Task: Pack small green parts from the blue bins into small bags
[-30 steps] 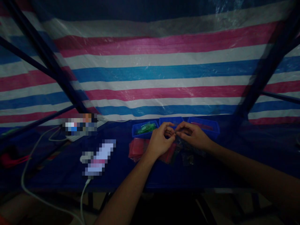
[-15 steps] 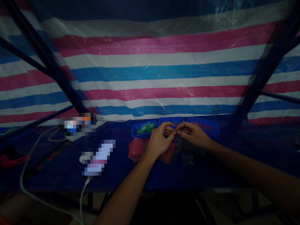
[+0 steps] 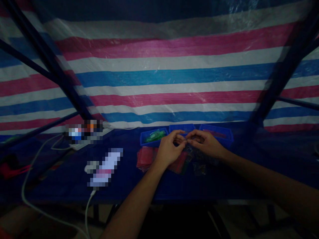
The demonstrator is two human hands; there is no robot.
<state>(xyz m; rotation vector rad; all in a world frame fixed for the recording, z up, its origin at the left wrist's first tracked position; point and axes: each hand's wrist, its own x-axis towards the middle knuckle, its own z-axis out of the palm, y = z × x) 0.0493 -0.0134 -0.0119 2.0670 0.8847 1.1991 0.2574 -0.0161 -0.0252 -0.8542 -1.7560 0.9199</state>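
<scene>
My left hand (image 3: 169, 149) and my right hand (image 3: 205, 143) meet above the dark blue table (image 3: 62, 179), fingertips pinched together on a tiny item I cannot make out. Under them lie reddish plastic bags (image 3: 146, 158) and small clear bags (image 3: 199, 168). Just beyond my hands stand three blue trays: the left tray (image 3: 153, 136) holds green parts, the middle tray (image 3: 180, 127) is partly hidden by my fingers, and the right tray (image 3: 219, 132) holds something reddish.
A striped pink, white and blue tarp (image 3: 159, 76) hangs behind the table. Dark frame bars (image 3: 50, 63) cross at left and right. A white cable (image 3: 27, 186) runs across the left side, near a blurred-out object (image 3: 106, 167) and a power strip (image 3: 84, 141).
Both hands stay pinched together at the same spot; only slight finger shifts show.
</scene>
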